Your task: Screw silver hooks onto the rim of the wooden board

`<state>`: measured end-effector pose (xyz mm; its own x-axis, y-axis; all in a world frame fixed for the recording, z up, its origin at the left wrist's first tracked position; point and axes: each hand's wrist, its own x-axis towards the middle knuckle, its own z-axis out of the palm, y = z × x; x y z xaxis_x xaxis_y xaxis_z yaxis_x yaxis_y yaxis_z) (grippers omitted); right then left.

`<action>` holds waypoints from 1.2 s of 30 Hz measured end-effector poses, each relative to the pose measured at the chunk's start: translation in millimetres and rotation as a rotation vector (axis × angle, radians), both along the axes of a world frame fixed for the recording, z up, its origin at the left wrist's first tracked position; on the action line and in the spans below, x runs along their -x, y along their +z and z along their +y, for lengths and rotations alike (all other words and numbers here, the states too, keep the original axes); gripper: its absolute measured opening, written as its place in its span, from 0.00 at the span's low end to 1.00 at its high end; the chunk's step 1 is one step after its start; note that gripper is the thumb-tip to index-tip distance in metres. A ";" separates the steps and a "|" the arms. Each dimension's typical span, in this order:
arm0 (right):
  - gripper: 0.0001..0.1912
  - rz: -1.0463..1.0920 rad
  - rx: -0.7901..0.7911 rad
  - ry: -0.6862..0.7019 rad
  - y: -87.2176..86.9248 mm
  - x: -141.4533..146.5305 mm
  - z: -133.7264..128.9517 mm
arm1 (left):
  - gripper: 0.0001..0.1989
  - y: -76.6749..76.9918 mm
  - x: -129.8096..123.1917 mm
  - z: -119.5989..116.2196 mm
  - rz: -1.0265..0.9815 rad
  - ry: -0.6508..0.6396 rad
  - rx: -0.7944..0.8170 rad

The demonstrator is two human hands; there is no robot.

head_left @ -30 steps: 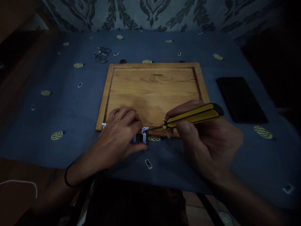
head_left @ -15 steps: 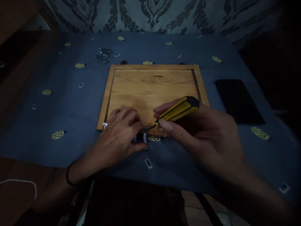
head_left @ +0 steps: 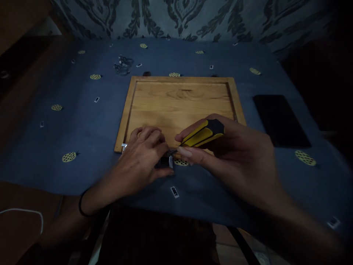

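A framed wooden panel [head_left: 182, 106] lies on the blue patterned cloth. My left hand [head_left: 143, 158] rests over its near edge, fingers curled round a small metal hinge [head_left: 170, 161] that juts out past the edge. Between thumb and fingers, my right hand [head_left: 242, 158] grips a yellow and black screwdriver [head_left: 204, 133], tilted with its tip down toward the hinge. The exact contact of the tip is too dark to make out. Another metal piece [head_left: 124, 147] shows at the panel's near left corner, partly behind my left hand.
Several metal hinges [head_left: 123, 65] lie in a pile behind the panel's left side. A flat black object [head_left: 281, 120] is to the right. A patterned surface rises behind the cloth [head_left: 77, 129], and a white cable [head_left: 24, 210] hangs at lower left.
My right hand and the screwdriver have shifted slightly left, toward the hinge, and the handle has tilted a little differently. My left hand holds nearly the same place.
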<state>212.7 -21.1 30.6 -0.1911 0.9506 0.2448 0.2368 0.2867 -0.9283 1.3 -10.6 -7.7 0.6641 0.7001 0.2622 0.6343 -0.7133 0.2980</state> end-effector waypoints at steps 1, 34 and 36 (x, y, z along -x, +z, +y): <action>0.12 0.007 0.004 0.002 -0.2 0.8 0.2 | 0.21 -0.3 0.2 0.0 -0.004 -0.003 -0.002; 0.10 0.232 -0.030 -0.085 -2.5 4.9 -0.3 | 0.21 1.5 1.1 -0.7 0.000 0.001 0.078; 0.11 0.221 -0.021 -0.089 -5.5 5.1 -0.6 | 0.21 0.8 1.0 -0.7 -0.006 0.000 0.064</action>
<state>207.7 -21.6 25.1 -0.0468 0.9556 0.2911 0.0535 0.2934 -0.9545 0.3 -11.3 -6.9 0.6628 0.7154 0.2211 0.6321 -0.6928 0.3471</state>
